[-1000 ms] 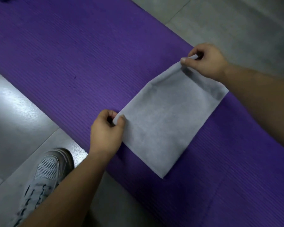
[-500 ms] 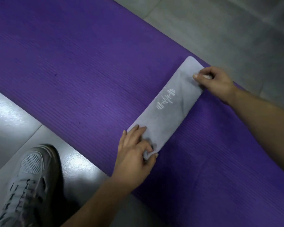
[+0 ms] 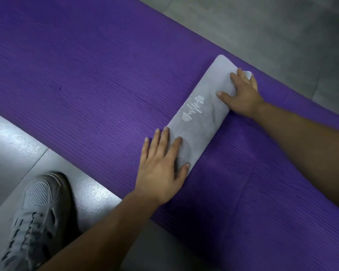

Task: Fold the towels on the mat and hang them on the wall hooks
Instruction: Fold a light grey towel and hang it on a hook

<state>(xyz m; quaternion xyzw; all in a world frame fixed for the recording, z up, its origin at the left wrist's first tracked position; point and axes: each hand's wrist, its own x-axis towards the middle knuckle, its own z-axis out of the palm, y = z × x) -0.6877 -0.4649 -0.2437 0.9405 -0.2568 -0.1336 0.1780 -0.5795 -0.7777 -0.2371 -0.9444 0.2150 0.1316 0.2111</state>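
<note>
— Starting from the left, what sits off the purple ribbed foam mat?

— One grey mesh lace-up shoe, planted on the glossy grey tiled floor just off the mat's near edge.

— And the person's hands?

— Both are down on the mat. The left hand comes in over the mat's near edge and lies flat, fingers straight and spread. Its thumb and forefinger press the near end of the pale grey cloth towel. The outer fingers rest on bare mat beside it. It grips nothing.

— How does that towel lie?

— Folded into a long narrow strip, flat on the mat, slanting from close to the mat's near edge towards its far edge. A white squiggly line logo faces up about midway along it.

— The other hand?

— The right hand is at the strip's far end, close to the mat's far edge. It's palm down, fingers splayed, pressing the cloth flat, with nothing pinched or curled round. Beyond that edge there's duller grey floor.
</note>
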